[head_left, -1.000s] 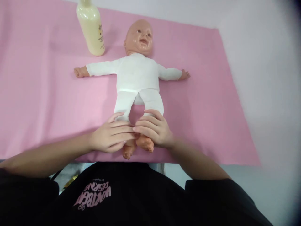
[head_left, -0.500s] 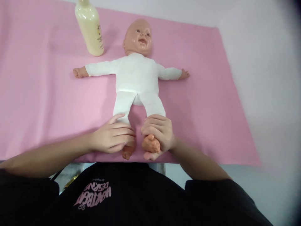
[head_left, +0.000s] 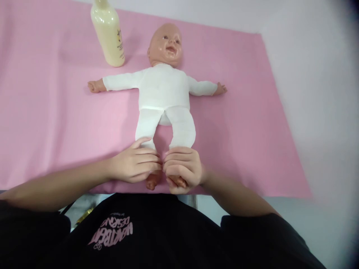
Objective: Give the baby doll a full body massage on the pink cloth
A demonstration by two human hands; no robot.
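Two hands close on the feet of a doll [head_left: 164, 93] lying face up on the pink mat [head_left: 42, 112], its length running from near edge to far. Left hand [head_left: 134, 164] wraps one ankle, right hand [head_left: 182, 170] the other foot.

The baby doll [head_left: 164, 93] wears a plain white suit; its head, hands and feet are peach-orange. The mat [head_left: 56, 112] beneath is solid pink. The lotion bottle [head_left: 108, 34] is cream-yellow. The black shirt [head_left: 157, 235] bears pink lettering.
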